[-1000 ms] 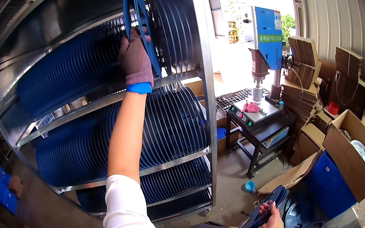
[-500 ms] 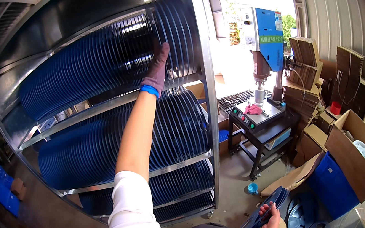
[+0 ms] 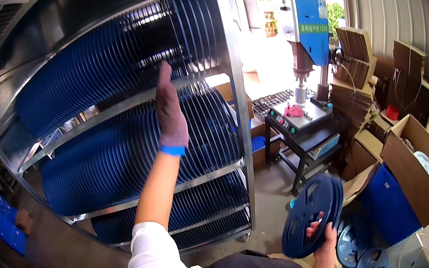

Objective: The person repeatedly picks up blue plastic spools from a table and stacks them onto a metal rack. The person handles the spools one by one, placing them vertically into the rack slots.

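Observation:
My left hand [image 3: 171, 112], in a mauve glove with a blue band at the wrist, is raised in front of the rack. Its fingers are stretched out and it holds nothing visible. Behind it, dark blue discs stand on edge in close rows: an upper row [image 3: 92, 69], a middle row [image 3: 99, 165] and lower ones. At the lower right, my bare right hand [image 3: 323, 239] grips a few dark blue plastic reels [image 3: 313, 202] with cut-out openings, held tilted together. Some fingers show through an opening.
A metal rack frame [image 3: 239, 103] bounds the discs. A blue press machine [image 3: 313, 29] stands beyond, with a pink cloth [image 3: 293, 110] on its plate. Cardboard boxes [image 3: 413, 178] and a blue bin [image 3: 390, 214] are at right. More reels [image 3: 351, 246] lie below my right hand.
My left hand has come down from the upper row to in front of the middle row. My right hand has lifted the reels, turning their faces into view.

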The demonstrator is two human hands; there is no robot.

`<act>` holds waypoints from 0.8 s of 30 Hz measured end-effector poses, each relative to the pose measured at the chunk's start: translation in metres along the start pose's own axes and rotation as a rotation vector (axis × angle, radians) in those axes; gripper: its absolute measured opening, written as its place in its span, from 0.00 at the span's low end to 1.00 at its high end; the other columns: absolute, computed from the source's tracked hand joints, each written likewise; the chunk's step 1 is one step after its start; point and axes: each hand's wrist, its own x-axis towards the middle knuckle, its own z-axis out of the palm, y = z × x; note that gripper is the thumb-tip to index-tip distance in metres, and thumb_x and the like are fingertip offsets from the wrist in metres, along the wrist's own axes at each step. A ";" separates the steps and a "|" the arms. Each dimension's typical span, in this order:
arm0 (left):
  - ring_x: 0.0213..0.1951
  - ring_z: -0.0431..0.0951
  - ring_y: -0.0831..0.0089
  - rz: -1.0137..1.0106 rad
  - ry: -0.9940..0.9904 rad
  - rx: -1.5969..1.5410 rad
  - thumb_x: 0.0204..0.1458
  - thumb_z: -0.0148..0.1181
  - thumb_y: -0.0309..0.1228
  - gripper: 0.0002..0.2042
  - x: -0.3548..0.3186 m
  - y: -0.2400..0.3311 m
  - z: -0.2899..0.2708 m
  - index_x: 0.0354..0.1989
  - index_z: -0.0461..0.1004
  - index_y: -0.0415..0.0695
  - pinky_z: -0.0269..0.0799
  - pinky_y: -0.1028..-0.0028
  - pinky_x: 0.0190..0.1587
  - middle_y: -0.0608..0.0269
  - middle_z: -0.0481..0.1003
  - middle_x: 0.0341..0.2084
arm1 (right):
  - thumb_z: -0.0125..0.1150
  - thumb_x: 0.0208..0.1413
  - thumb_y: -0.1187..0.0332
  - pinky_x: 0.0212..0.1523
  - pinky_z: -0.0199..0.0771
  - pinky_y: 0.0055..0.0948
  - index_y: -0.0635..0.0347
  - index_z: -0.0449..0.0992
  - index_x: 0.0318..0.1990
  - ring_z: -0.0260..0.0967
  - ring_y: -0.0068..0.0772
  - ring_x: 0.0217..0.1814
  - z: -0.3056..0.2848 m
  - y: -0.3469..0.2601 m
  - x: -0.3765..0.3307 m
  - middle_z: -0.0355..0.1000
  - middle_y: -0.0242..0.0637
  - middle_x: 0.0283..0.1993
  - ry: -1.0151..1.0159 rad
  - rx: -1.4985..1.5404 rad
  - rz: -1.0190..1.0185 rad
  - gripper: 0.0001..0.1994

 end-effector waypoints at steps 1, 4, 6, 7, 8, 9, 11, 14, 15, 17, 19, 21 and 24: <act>0.66 0.55 0.58 0.006 -0.068 0.000 0.58 0.43 0.56 0.33 -0.025 0.003 0.006 0.64 0.58 0.42 0.46 0.66 0.67 0.50 0.59 0.63 | 0.58 0.55 0.48 0.30 0.76 0.32 0.63 0.59 0.59 0.73 0.36 0.28 -0.004 -0.012 -0.001 0.73 0.41 0.32 -0.030 0.051 -0.035 0.33; 0.65 0.57 0.59 0.068 -0.289 0.141 0.59 0.45 0.52 0.31 -0.108 -0.016 0.011 0.63 0.60 0.40 0.47 0.67 0.67 0.50 0.61 0.61 | 0.50 0.59 0.44 0.26 0.69 0.23 0.58 0.57 0.63 0.67 0.25 0.26 -0.018 -0.031 -0.002 0.68 0.30 0.30 -0.144 0.223 -0.137 0.33; 0.63 0.60 0.59 0.050 -0.370 0.279 0.60 0.48 0.47 0.28 -0.159 -0.025 0.005 0.60 0.64 0.36 0.51 0.66 0.65 0.49 0.64 0.59 | 0.47 0.61 0.46 0.20 0.51 0.20 0.58 0.59 0.63 0.48 0.18 0.21 -0.023 -0.029 0.016 0.51 0.23 0.26 -0.227 0.396 -0.134 0.30; 0.64 0.59 0.61 -0.051 -0.336 0.164 0.61 0.47 0.43 0.27 -0.186 -0.024 0.004 0.61 0.62 0.34 0.49 0.66 0.66 0.50 0.63 0.60 | 0.45 0.62 0.46 0.20 0.48 0.20 0.58 0.60 0.63 0.45 0.17 0.21 -0.018 -0.028 0.019 0.47 0.23 0.25 -0.260 0.473 -0.123 0.29; 0.64 0.58 0.61 -0.109 -0.287 0.101 0.61 0.47 0.41 0.26 -0.207 -0.023 0.008 0.61 0.61 0.34 0.49 0.66 0.66 0.50 0.62 0.61 | 0.47 0.61 0.47 0.21 0.49 0.19 0.58 0.60 0.63 0.46 0.17 0.21 -0.012 -0.029 0.021 0.47 0.22 0.25 -0.263 0.614 -0.078 0.30; 0.64 0.58 0.62 -0.169 -0.228 0.058 0.61 0.46 0.38 0.25 -0.226 -0.018 0.012 0.61 0.60 0.33 0.48 0.66 0.66 0.50 0.61 0.61 | 0.50 0.60 0.48 0.22 0.51 0.19 0.58 0.61 0.62 0.47 0.18 0.22 -0.011 -0.026 0.028 0.48 0.22 0.25 -0.336 0.725 -0.053 0.29; 0.65 0.57 0.63 -0.277 -0.103 0.009 0.62 0.44 0.34 0.23 -0.254 -0.005 0.016 0.62 0.58 0.32 0.46 0.67 0.67 0.51 0.59 0.63 | 0.53 0.57 0.46 0.26 0.60 0.22 0.56 0.57 0.64 0.55 0.20 0.25 -0.004 -0.028 0.029 0.58 0.26 0.28 -0.399 0.937 0.036 0.33; 0.65 0.55 0.59 -0.219 -0.107 0.211 0.62 0.44 0.32 0.22 -0.278 0.011 0.021 0.61 0.59 0.32 0.47 0.64 0.66 0.50 0.59 0.63 | 0.52 0.60 0.51 0.30 0.68 0.24 0.57 0.57 0.64 0.65 0.24 0.31 -0.003 -0.019 0.028 0.66 0.30 0.33 -0.538 1.072 0.061 0.30; 0.65 0.55 0.57 -0.161 -0.149 0.322 0.61 0.44 0.32 0.22 -0.281 0.012 0.022 0.61 0.60 0.32 0.47 0.63 0.66 0.49 0.60 0.62 | 0.52 0.60 0.51 0.30 0.69 0.25 0.57 0.57 0.63 0.66 0.25 0.31 -0.005 -0.015 0.028 0.67 0.30 0.34 -0.549 1.102 0.069 0.29; 0.62 0.58 0.53 -0.103 -0.273 0.546 0.58 0.48 0.31 0.23 -0.285 0.018 0.029 0.60 0.61 0.33 0.50 0.59 0.64 0.47 0.63 0.59 | 0.52 0.60 0.51 0.31 0.70 0.24 0.57 0.56 0.63 0.67 0.25 0.32 -0.009 -0.005 0.025 0.68 0.31 0.34 -0.544 1.120 0.062 0.30; 0.56 0.64 0.54 -0.176 -0.395 0.619 0.49 0.60 0.30 0.29 -0.288 0.018 0.040 0.60 0.62 0.35 0.55 0.59 0.60 0.45 0.67 0.52 | 0.51 0.61 0.49 0.30 0.70 0.25 0.58 0.55 0.64 0.68 0.25 0.32 -0.006 -0.003 0.019 0.69 0.31 0.35 -0.506 1.032 0.044 0.30; 0.53 0.66 0.54 -0.392 -0.560 0.559 0.48 0.63 0.30 0.34 -0.291 0.026 0.063 0.63 0.56 0.36 0.58 0.61 0.58 0.47 0.68 0.50 | 0.50 0.58 0.44 0.32 0.74 0.29 0.62 0.52 0.64 0.73 0.31 0.34 -0.002 -0.001 0.012 0.72 0.35 0.36 -0.530 0.767 -0.040 0.36; 0.44 0.72 0.60 -0.822 -0.452 -0.156 0.50 0.62 0.28 0.37 -0.322 0.012 0.084 0.68 0.49 0.43 0.68 0.66 0.48 0.52 0.71 0.47 | 0.60 0.47 0.38 0.47 0.77 0.44 0.65 0.51 0.64 0.75 0.50 0.46 0.032 -0.013 -0.023 0.72 0.54 0.47 -0.601 0.219 0.138 0.47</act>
